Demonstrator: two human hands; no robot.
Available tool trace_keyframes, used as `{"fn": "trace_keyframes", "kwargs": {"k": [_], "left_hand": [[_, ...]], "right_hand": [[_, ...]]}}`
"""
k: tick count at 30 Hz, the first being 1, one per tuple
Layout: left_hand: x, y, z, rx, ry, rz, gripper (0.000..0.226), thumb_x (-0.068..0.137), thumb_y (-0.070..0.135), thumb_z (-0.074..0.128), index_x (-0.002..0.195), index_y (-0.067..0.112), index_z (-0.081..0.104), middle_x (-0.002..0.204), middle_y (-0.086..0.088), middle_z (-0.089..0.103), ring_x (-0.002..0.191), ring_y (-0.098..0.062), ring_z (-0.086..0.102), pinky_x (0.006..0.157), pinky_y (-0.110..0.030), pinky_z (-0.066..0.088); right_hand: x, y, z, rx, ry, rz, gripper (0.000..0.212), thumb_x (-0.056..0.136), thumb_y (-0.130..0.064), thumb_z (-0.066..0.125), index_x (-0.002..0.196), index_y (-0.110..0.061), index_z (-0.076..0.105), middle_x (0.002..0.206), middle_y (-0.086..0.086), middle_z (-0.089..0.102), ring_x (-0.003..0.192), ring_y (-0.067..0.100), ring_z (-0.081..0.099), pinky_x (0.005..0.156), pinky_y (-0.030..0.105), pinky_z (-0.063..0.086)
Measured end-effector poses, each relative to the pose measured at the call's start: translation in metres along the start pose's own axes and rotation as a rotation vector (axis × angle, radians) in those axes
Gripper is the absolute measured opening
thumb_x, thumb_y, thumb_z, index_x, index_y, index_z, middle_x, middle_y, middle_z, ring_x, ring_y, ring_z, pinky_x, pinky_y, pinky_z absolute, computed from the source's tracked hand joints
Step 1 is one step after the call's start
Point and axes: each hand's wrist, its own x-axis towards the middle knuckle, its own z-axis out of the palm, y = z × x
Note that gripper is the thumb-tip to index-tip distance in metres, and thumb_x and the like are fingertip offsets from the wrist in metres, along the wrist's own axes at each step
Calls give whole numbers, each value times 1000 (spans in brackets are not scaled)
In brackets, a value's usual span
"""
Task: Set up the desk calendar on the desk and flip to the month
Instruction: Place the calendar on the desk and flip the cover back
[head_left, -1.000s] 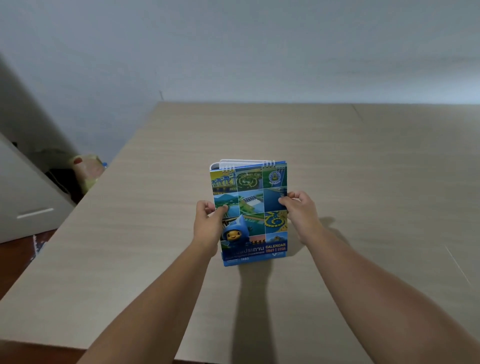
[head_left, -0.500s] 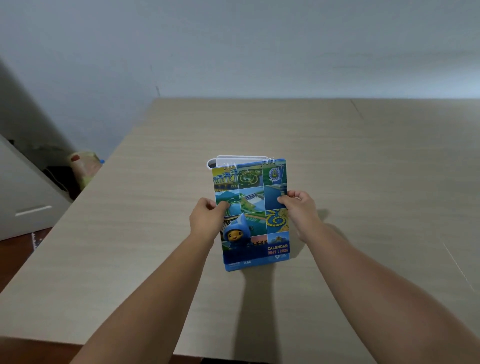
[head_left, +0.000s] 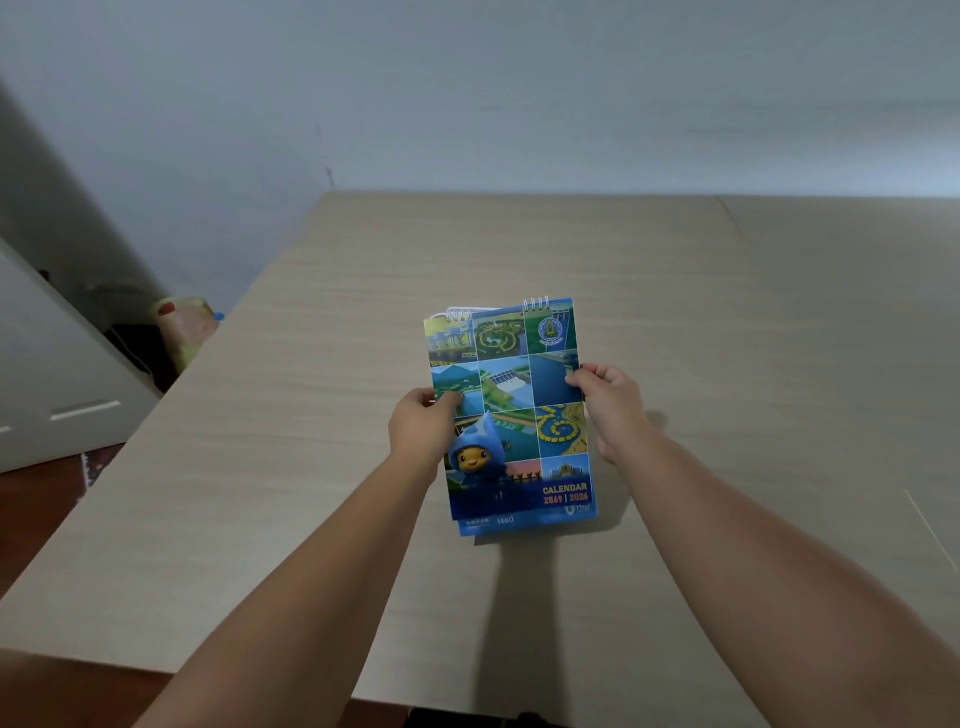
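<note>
A spiral-bound desk calendar (head_left: 519, 395) with a blue photo-grid cover and a blue cartoon mascot stands on its lower edge on the light wooden desk (head_left: 727, 322). The wire binding is at the top, and white pages show behind the cover there. My left hand (head_left: 421, 431) grips its left edge with the thumb on the cover. My right hand (head_left: 608, 405) holds its right edge with the fingers curled round it. The cover reads "CALENDAR" at the lower right.
A pale wall runs along the desk's far edge. At the left, below desk level, stand a white cabinet (head_left: 57, 384) and a yellowish bag (head_left: 182, 327) on the floor. The near desk edge lies just under my forearms.
The calendar has tipped a little further back and slid slightly lower toward me, both hands staying on its sides. The left thumb has shifted a bit on the cover.
</note>
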Motion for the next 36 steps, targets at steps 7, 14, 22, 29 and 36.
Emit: {"fn": "trace_keyframes", "kwargs": {"k": [7, 14, 22, 29, 36], "left_hand": [[0, 10, -2, -181, -97, 13, 15, 86, 13, 57, 75, 12, 66, 79, -12, 70, 73, -29, 65, 73, -44, 55], [19, 37, -16, -134, -220, 193, 19, 91, 4, 55, 84, 12, 71, 83, -11, 71, 69, -24, 67, 73, -42, 57], [51, 67, -27, -196, -287, 228, 19, 96, 6, 52, 106, 8, 68, 92, -8, 75, 69, -13, 74, 61, -24, 57], [64, 61, -24, -322, -386, 196, 19, 103, 17, 46, 112, 11, 60, 74, 9, 78, 64, -2, 74, 53, -14, 54], [89, 62, -16, -329, -403, 138, 32, 103, 22, 46, 128, 5, 57, 99, -5, 73, 72, -9, 76, 58, -19, 56]], "right_hand": [[9, 0, 14, 66, -43, 127, 12, 85, -6, 65, 83, -12, 55, 77, 10, 67, 56, 21, 66, 47, 27, 55], [24, -24, 37, 38, -125, -27, 21, 87, 4, 62, 97, -13, 54, 97, 11, 67, 75, 19, 64, 72, 38, 55], [37, -41, 64, -28, -203, -230, 35, 81, -7, 73, 94, -30, 50, 104, 2, 67, 104, 29, 66, 95, 49, 52], [49, -32, 76, -39, -235, -242, 42, 79, 0, 73, 101, -29, 51, 103, 2, 67, 98, 24, 66, 85, 41, 57], [68, -28, 84, -87, -183, -213, 42, 74, -14, 79, 100, -33, 52, 118, 12, 64, 96, 21, 69, 88, 42, 58]]}}
